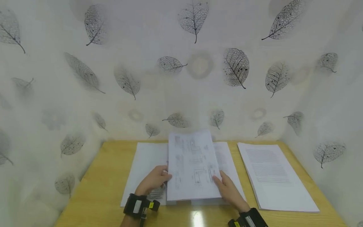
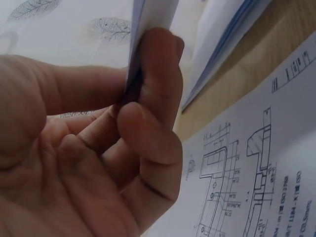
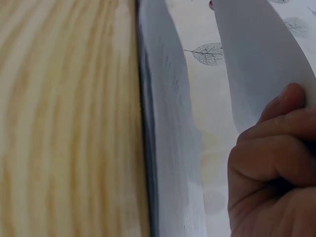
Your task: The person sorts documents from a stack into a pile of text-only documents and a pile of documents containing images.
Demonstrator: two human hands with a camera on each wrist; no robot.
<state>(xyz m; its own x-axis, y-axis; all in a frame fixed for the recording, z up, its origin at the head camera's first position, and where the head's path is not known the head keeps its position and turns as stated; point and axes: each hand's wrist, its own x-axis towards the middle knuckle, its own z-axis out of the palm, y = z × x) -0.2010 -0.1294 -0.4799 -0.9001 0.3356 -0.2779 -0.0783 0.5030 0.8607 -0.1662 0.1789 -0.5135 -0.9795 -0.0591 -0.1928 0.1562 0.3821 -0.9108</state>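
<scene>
A sheaf of paper sheets (image 1: 193, 164) printed with technical drawings is held tilted up above the table. My left hand (image 1: 154, 180) pinches its left edge between thumb and fingers; the left wrist view shows the thin paper edge (image 2: 157, 15) in that grip. On the opposite side, my right hand (image 1: 230, 190) grips the lower right edge, and the back of the sheets (image 3: 261, 59) faces the right wrist camera. Beneath lie more papers: one at the left (image 1: 146, 160), bearing a drawing (image 2: 217, 182) in the left wrist view, and a text sheet (image 1: 230, 167) at the right.
A thick stack of printed pages (image 1: 275, 176) lies on the right of the wooden table (image 1: 93, 186). Behind and at both sides hang pale walls (image 1: 153, 28) with a leaf pattern. Both wrists wear black camera bands (image 1: 136, 206).
</scene>
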